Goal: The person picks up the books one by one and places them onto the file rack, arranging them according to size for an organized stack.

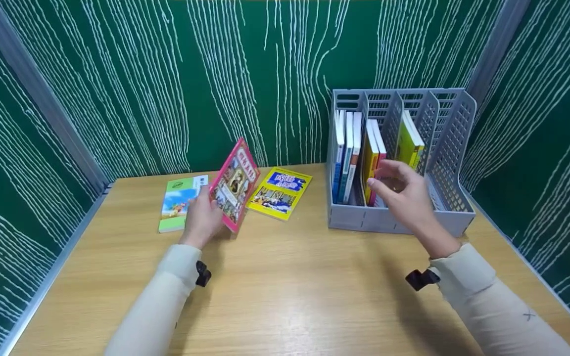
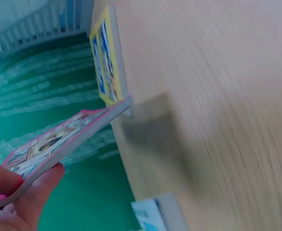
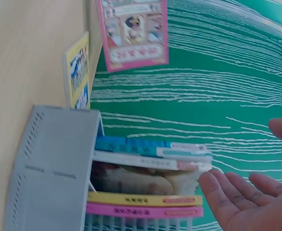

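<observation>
My left hand (image 1: 202, 217) grips a pink-bordered picture book (image 1: 235, 185) by its left edge. It is held tilted above the table, cover facing right; in the left wrist view, thumb and fingers pinch the corner of this pink book (image 2: 59, 147). Fingers loosely bent and empty, my right hand (image 1: 408, 195) hovers at the front of a grey file rack (image 1: 349, 217). Nearest to its fingertips are a yellow book and a pink book (image 3: 146, 211), standing in the second compartment from the left. The right wrist view shows the fingers spread beside the books' ends.
A yellow book (image 1: 280, 193) lies on the table right of the held book, and a green-and-blue book (image 1: 173, 200) lies at left. Several books (image 1: 347, 153) fill the rack's leftmost compartment; yellow-green books (image 1: 408, 141) stand in the third. Green walls (image 1: 141, 99) enclose the table.
</observation>
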`<control>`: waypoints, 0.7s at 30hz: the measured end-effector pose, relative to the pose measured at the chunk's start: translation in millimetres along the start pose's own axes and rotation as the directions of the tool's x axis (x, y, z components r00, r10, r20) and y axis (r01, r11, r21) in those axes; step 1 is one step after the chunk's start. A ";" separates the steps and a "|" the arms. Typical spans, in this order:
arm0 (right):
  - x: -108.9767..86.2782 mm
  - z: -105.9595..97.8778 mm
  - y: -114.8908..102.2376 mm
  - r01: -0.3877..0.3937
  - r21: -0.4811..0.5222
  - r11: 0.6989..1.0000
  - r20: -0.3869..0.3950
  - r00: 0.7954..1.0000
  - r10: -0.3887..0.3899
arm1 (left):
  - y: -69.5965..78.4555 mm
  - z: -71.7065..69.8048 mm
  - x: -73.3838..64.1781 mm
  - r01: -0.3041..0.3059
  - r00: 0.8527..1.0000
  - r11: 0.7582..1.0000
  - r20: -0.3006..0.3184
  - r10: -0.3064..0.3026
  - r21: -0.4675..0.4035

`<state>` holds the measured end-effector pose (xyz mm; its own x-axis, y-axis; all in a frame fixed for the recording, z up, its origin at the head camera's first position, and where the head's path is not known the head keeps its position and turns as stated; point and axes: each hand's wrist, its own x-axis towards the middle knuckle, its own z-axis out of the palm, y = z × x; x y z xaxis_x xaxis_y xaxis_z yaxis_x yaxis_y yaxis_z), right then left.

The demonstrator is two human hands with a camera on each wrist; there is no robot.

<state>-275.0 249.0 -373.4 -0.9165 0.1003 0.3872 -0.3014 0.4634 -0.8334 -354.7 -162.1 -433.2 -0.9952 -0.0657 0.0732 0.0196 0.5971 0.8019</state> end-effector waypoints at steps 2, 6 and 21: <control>-0.4 5.3 1.0 -0.014 0.019 1.000 0.016 1.000 0.014 | 5.5 5.1 -7.2 -0.077 0.997 0.997 -0.020 0.077 0.005; -2.6 15.6 3.2 -0.052 0.045 0.998 0.054 0.997 0.049 | 18.2 15.3 -21.9 -0.233 0.970 0.972 -0.067 0.235 0.039; -16.9 48.1 -5.1 -0.133 0.108 0.985 0.200 0.974 0.110 | 35.4 48.1 -67.3 -0.667 0.668 0.674 -0.147 0.730 0.317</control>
<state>-270.6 202.5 -394.6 -0.9781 -0.0278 0.2064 -0.2030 0.3484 -0.9151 -291.8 -98.1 -438.2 -0.6360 0.2746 0.7212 0.6464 0.7000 0.3035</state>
